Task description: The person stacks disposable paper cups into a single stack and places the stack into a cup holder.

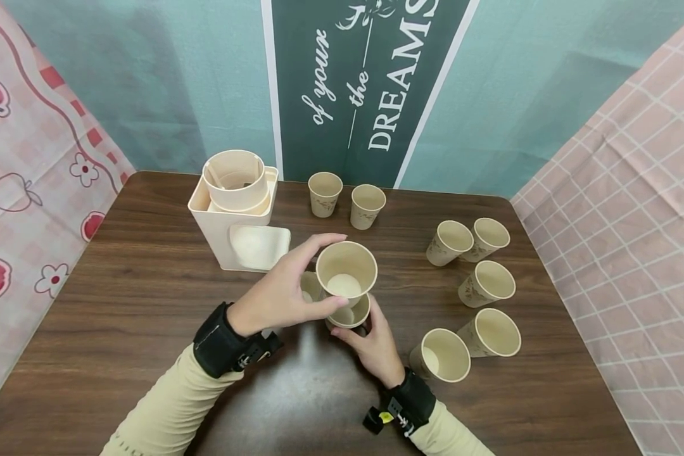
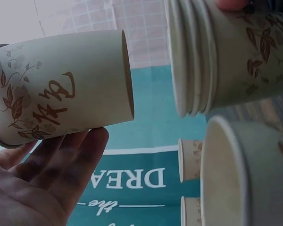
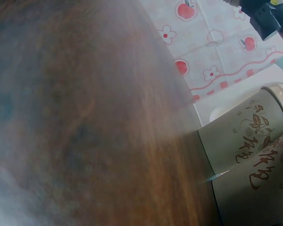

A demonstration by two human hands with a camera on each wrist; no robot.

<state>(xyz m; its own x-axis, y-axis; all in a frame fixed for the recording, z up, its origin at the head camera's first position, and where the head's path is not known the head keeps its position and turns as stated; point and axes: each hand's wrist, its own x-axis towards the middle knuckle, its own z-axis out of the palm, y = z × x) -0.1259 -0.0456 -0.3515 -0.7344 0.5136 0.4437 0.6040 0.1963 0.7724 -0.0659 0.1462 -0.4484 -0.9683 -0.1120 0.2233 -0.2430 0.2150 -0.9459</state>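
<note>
My left hand (image 1: 282, 288) grips a cream paper cup (image 1: 346, 269) by its side, mouth tilted up. In the left wrist view this cup (image 2: 66, 89) shows brown leaves and lettering, its base towards a stack of nested paper cups (image 2: 193, 61) with a gap between. Lower and nearer me, my right hand (image 1: 379, 351) holds that stack (image 1: 350, 313), thumb and fingers around its side. Just left of the stack stands another paper cup (image 1: 310, 286), partly hidden behind the left hand. Two printed cup sides, one of them a cup (image 3: 245, 132), show in the right wrist view.
A cream square bin (image 1: 211, 234) with a round container (image 1: 236, 183) in its top stands at back left. Two paper cups, one of them a cup (image 1: 323, 193), stand at the back edge. Several more, including a cup (image 1: 441, 354), are spread along the table's right side.
</note>
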